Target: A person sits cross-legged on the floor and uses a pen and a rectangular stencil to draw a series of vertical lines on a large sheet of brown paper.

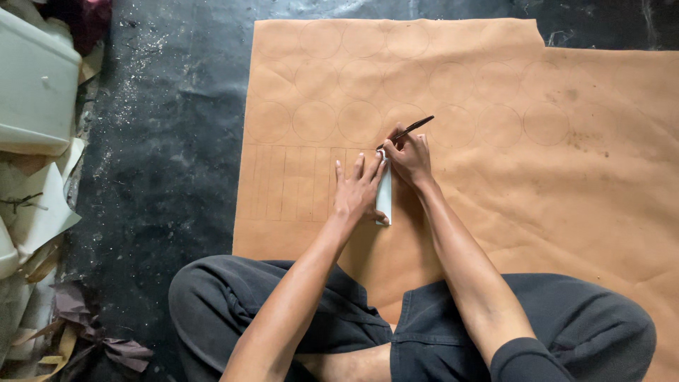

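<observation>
A dark, scuffed floor [177,163], dusted with pale specks, stretches away to the left of the hands, where a white plastic bin [35,85] sits at the far edge above a heap of paper scraps [42,233] and brown offcuts [106,346], all in soft, even light.

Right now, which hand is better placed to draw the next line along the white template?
Likely the right hand: it already grips the pen at the top end of the white template. The left hand lies flat, pinning it to the tan sheet.
</observation>
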